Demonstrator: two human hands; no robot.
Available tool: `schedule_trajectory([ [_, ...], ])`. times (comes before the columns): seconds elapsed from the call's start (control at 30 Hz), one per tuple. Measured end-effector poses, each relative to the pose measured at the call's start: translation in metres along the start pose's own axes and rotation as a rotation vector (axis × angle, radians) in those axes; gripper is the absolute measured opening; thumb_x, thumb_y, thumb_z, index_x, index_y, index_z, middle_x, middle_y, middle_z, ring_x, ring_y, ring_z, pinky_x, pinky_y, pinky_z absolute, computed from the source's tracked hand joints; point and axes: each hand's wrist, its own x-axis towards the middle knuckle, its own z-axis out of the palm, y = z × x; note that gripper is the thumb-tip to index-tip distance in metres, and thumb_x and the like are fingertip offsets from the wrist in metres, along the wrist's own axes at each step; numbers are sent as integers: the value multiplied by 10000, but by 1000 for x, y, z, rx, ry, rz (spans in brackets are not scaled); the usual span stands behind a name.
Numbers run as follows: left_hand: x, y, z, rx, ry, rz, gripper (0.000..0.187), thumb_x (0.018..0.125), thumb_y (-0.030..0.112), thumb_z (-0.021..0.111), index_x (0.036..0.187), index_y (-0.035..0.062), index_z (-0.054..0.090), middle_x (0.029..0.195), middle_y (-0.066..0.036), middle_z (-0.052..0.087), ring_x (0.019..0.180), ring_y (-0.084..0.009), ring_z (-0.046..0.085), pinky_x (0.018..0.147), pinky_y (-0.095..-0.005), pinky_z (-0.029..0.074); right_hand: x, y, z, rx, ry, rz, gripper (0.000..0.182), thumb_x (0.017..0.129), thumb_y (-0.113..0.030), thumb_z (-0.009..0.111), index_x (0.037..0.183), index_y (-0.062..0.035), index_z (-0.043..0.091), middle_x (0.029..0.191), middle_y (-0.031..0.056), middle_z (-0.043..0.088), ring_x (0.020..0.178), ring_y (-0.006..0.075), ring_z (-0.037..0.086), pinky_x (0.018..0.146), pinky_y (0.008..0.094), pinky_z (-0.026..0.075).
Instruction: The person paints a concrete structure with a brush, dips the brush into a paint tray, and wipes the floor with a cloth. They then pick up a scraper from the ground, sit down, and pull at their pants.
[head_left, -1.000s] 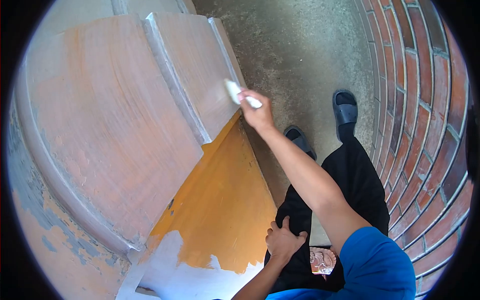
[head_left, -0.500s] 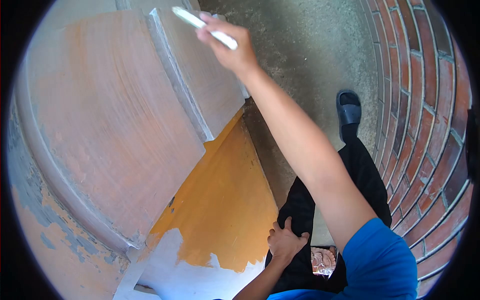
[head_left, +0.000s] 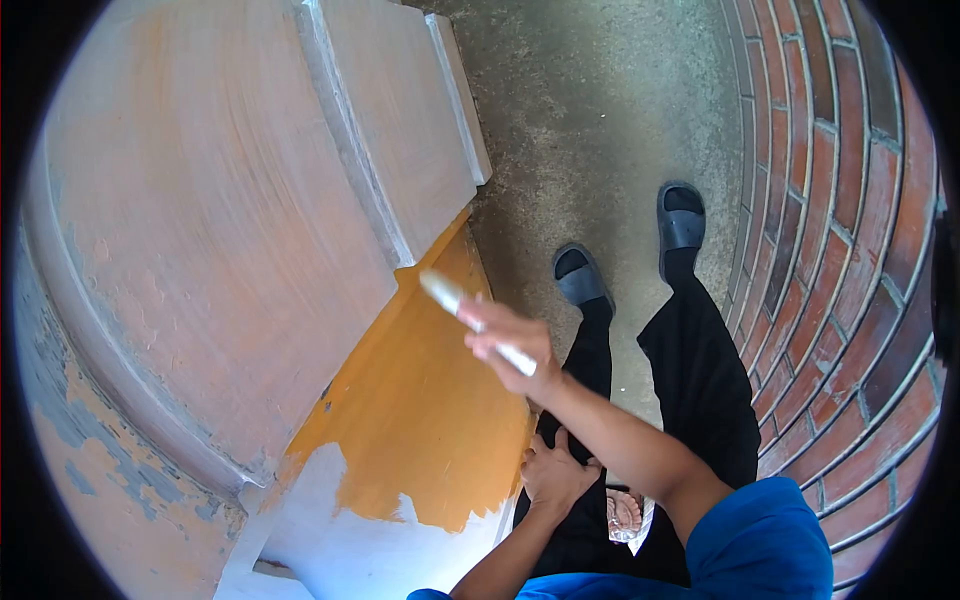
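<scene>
My right hand is closed around a white brush-like tool, its pale tip pointing up and left over the orange-painted wall section. The tool is slightly blurred, and whether its tip touches the surface I cannot tell. Fingers spread, my left hand rests on the black trouser leg near the knee and holds nothing. White paint with a ragged upper edge meets the orange area at the bottom.
Pinkish, streaked wall panels with raised white-grey mouldings fill the left. A brick wall curves along the right. Two feet in grey slides stand on the concrete floor. A patterned pink object shows between the legs.
My right hand has come down and towards me with the tool, from the upper panels to over the orange area. A second slide is now visible. My left hand stays on the leg.
</scene>
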Motion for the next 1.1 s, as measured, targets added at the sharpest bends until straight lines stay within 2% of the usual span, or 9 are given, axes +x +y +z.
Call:
schedule_trajectory([
  [0.27, -5, 7, 3, 13, 80, 0, 772, 667, 488, 678, 1330, 106, 573, 1171, -259, 538, 1008, -418, 604, 863, -464, 525, 220, 31, -38, 68, 398, -180, 192, 942, -218, 666, 1034, -67, 739, 1320, 190, 599, 1240, 263, 574, 985, 363, 510],
  [0.33, -7, 6, 3, 16, 83, -4, 767, 668, 485, 678, 1328, 106, 574, 1176, -259, 536, 1013, -417, 602, 866, -465, 524, 228, 35, -27, 60, 321, 15, 227, 943, -266, 662, 1039, -76, 742, 1342, 186, 582, 1261, 276, 557, 1011, 366, 491],
  [0.4, -8, 6, 5, 7, 94, 4, 763, 670, 480, 678, 1327, 106, 575, 1176, -261, 533, 1014, -418, 601, 867, -466, 523, 215, 35, -17, -144, 177, 143, 191, 971, -250, 615, 1076, -154, 742, 1366, 132, 572, 1292, 259, 527, 1083, 384, 428],
  [0.53, -5, 7, 3, -2, 73, 5, 769, 678, 506, 687, 1325, 107, 575, 1176, -268, 528, 1018, -426, 599, 866, -466, 522, 103, 56, 4, -236, 68, 18, 238, 940, -226, 654, 1044, -27, 735, 1349, 222, 569, 1221, 312, 590, 1018, 385, 463],
  [0.73, -7, 5, -2, -16, 42, 23, 751, 685, 524, 695, 1296, 99, 593, 1188, -276, 526, 1008, -425, 604, 860, -466, 524, -21, 11, 10, 3, 125, 263, 264, 982, -227, 603, 1038, 11, 701, 1358, 251, 552, 1256, 321, 559, 1057, 402, 427],
  [0.83, -6, 2, 8, -10, 92, 23, 755, 680, 499, 691, 1313, 102, 586, 1196, -280, 532, 1011, -427, 603, 858, -469, 525, 6, 32, -16, -33, 414, 192, 399, 1016, -306, 538, 1232, 21, 607, 1275, 163, 623, 1171, 262, 609, 999, 385, 488],
  [0.93, -6, 1, 14, -6, 133, 31, 754, 671, 474, 686, 1320, 103, 583, 1198, -279, 537, 1010, -427, 603, 853, -470, 529, 90, 30, -59, 482, 726, 467, 467, 1018, -436, 472, 1163, 3, 543, 1145, 138, 612, 988, 246, 660, 817, 391, 589],
  [1.03, -7, 2, 15, -17, 134, 19, 751, 658, 468, 689, 1306, 102, 593, 1211, -283, 536, 1012, -430, 605, 858, -466, 529, 168, 53, -88, 547, 802, 536, 303, 969, -194, 617, 1141, 30, 508, 1006, 110, 568, 894, 227, 675, 738, 350, 647],
  [1.1, -8, 2, 14, -20, 120, 9, 751, 656, 470, 689, 1303, 101, 595, 1214, -284, 535, 1017, -432, 604, 861, -464, 529, 210, 80, -94, 641, 829, 545, 263, 943, -74, 623, 1144, 49, 507, 990, 128, 557, 895, 300, 674, 810, 467, 636],
])
